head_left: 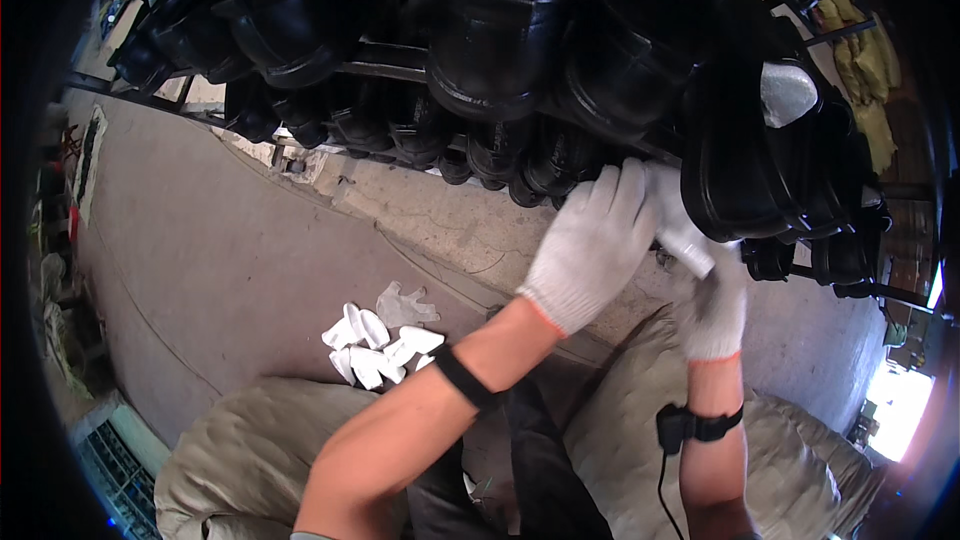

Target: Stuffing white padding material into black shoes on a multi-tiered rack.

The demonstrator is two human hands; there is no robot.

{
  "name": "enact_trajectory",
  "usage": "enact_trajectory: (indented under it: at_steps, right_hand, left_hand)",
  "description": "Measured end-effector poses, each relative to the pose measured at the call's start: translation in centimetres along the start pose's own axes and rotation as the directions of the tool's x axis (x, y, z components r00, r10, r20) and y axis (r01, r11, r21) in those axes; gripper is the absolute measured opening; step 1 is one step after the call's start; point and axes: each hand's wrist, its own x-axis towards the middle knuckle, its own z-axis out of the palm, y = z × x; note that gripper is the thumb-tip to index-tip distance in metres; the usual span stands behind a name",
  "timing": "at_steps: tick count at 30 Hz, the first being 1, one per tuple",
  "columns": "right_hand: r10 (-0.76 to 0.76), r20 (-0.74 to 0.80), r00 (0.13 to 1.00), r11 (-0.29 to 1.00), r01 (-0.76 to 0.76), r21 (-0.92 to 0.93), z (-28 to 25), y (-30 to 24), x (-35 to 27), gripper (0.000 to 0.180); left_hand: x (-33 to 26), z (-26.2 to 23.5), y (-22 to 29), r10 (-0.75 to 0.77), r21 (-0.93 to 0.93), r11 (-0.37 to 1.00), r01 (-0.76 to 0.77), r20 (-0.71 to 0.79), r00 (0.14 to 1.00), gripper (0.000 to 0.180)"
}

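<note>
White knitted gloves with orange cuffs cover both hands. My left hand (592, 252) reaches up under the rack, its fingers bent together against a smooth, pale, curved piece (683, 232). Close beside it, my right hand (716, 308) is raised at the lower end of that piece; its fingers are blurred and partly hidden. Glossy black, boot-like rubber shapes (495, 50) hang in rows just above my hands. A larger black one (735, 165) hangs right next to the pale piece. Silvery material (788, 95) shows at another one's opening.
Several white curved pieces (368, 365) and a loose glove (405, 306) lie on the floor at lower left. Large tan sacks (250, 450) stand on both sides of my legs. A metal rack bar (385, 70) runs overhead. Yellowish cloth (860, 70) hangs at far right.
</note>
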Motion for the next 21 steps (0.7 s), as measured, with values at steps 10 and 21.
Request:
enact_trajectory:
  at_steps: [10,21]
  right_hand:
    - [-0.043,0.907,0.418,-0.743,0.594,-0.309,2.2,2.3,17.1,0.045]
    - [-0.568,0.572,0.592,-0.018,0.686,-0.727,3.2,10.8,0.9,0.032]
  left_hand:
    - [-0.9,7.1,-0.3,-0.388,-0.015,0.921,0.39,0.082,0.918,0.014]
    - [-28.7,9.8,0.1,-0.661,-0.302,0.652,0.696,0.224,0.716,0.043]
